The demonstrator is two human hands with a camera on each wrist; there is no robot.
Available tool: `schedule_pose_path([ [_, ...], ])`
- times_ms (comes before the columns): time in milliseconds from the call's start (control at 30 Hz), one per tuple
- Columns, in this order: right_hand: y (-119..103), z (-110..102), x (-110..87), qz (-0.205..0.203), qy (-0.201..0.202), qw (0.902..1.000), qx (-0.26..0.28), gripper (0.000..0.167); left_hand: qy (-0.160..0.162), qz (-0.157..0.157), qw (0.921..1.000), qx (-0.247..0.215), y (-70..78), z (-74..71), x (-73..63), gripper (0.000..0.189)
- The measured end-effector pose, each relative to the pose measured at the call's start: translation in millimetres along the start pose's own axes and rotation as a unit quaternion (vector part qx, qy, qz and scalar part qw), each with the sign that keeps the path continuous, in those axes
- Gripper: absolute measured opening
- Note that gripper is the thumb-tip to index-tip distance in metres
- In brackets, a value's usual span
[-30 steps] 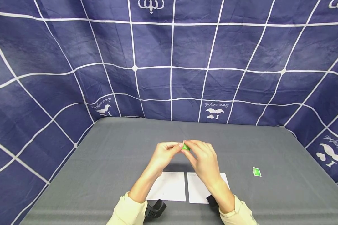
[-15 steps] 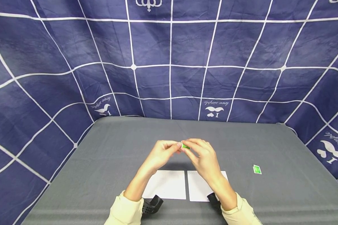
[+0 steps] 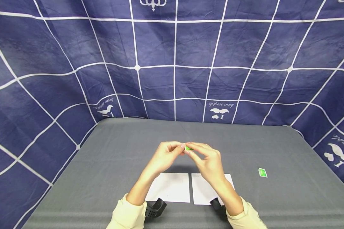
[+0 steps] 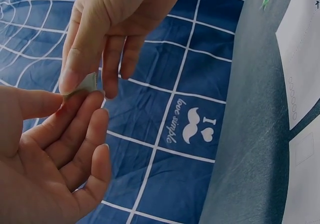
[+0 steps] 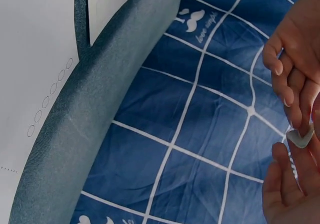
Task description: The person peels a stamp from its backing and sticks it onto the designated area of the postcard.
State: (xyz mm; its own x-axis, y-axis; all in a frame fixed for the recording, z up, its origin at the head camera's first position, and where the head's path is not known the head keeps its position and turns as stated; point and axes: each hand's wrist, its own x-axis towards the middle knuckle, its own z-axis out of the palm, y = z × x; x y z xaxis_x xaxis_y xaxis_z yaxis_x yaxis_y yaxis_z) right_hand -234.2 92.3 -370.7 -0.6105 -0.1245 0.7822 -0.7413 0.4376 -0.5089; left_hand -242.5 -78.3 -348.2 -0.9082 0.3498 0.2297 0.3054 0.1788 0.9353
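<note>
In the head view a small green-and-white postage stamp (image 3: pixel 188 148) is held up over the table between both hands. My left hand (image 3: pixel 166 158) pinches its left edge between thumb and forefinger. The right hand (image 3: pixel 210 160) pinches it from the other side, its fingertips hiding much of the green face. The left wrist view shows the pale back of the stamp (image 4: pixel 89 82), curved, with a toothed edge. Below the hands lie two white envelopes side by side, a left envelope (image 3: pixel 172 188) and a right envelope (image 3: pixel 201 190) partly covered by the right forearm.
Another green stamp (image 3: pixel 262 172), with a white edge showing behind it, lies on the grey table (image 3: pixel 111 149) to the right. A blue curtain (image 3: pixel 195 82) with white lines hangs behind the table. Black wrist straps (image 3: pixel 156 208) sit near the cream sleeves.
The held stamp has tilted, so less of its green face shows in the head view. Both hands stay together in nearly the same place.
</note>
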Motion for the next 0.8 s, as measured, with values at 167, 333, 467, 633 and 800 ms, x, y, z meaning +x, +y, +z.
schedule_pose_path([
  [167, -3.5, -0.2, 0.7, 0.038, 0.000, 0.9988, 0.031, 0.022, 0.006, 0.007, 0.9999, 0.006, 2.2, 1.1, -0.2, 0.026],
  [333, -6.0, -1.9, 1.5, 0.086, -0.014, 0.9939, 0.069, 0.018, 0.009, 0.010, 0.9999, -0.006, 0.2, 3.4, 1.8, 0.027],
  [467, -7.9, -3.0, 1.6, 0.125, -0.024, 0.9876, 0.092, 0.016, 0.011, 0.009, 0.9998, -0.011, -1.1, 4.3, 2.5, 0.028],
  [633, -9.8, -3.5, 1.5, 0.153, -0.028, 0.9830, 0.098, 0.017, 0.011, 0.006, 0.9999, -0.011, -1.0, 5.0, 2.7, 0.029],
  [800, -10.1, -4.1, 1.2, 0.173, -0.022, 0.9807, 0.090, 0.016, 0.015, 0.004, 0.9998, 0.009, -1.2, 6.7, 3.6, 0.027],
])
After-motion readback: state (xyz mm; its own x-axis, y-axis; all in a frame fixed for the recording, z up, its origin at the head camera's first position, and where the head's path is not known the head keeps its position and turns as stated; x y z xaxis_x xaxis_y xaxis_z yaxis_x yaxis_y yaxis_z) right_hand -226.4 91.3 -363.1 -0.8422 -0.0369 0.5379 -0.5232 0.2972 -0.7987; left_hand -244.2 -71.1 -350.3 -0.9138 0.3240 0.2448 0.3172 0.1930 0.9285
